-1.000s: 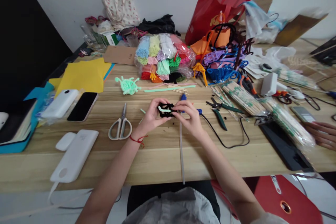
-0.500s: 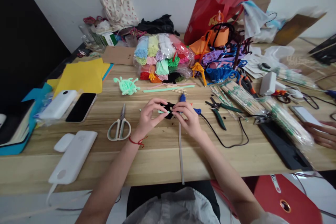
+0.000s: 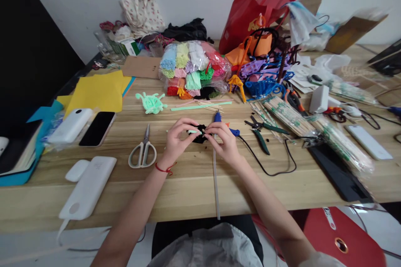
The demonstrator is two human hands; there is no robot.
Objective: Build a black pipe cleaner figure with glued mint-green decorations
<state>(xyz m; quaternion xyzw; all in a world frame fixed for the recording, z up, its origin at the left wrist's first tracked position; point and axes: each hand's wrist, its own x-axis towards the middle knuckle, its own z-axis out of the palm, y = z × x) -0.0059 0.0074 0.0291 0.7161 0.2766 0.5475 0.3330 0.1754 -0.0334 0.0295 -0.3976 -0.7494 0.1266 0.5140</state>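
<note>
My left hand [image 3: 181, 137], with a red cord bracelet at the wrist, pinches a short mint-green strip [image 3: 194, 132] between thumb and fingers. My right hand [image 3: 224, 139] is closed in a pinch close to the strip's end; what its fingertips hold is too small to make out. Just behind the fingertips lies a black piece [image 3: 198, 137], partly hidden by my fingers. Beside my right hand, partly under it, is a blue glue gun [image 3: 218, 117] with a long clear glue stick [image 3: 216, 187] reaching toward the table's front edge.
White-handled scissors [image 3: 143, 153] lie left of my hands, a mint-green fuzzy bundle [image 3: 152, 103] behind them. Green-handled cutters [image 3: 261, 133] and a black cable [image 3: 269, 174] are on the right. A bag of coloured pipe cleaners [image 3: 194, 69] and bundled sticks [image 3: 290, 117] sit farther back.
The mint-green strip has shifted slightly between my left fingers; both hands stay almost in place. Another person's hand at the right edge has left the white phone and is out of view.
</note>
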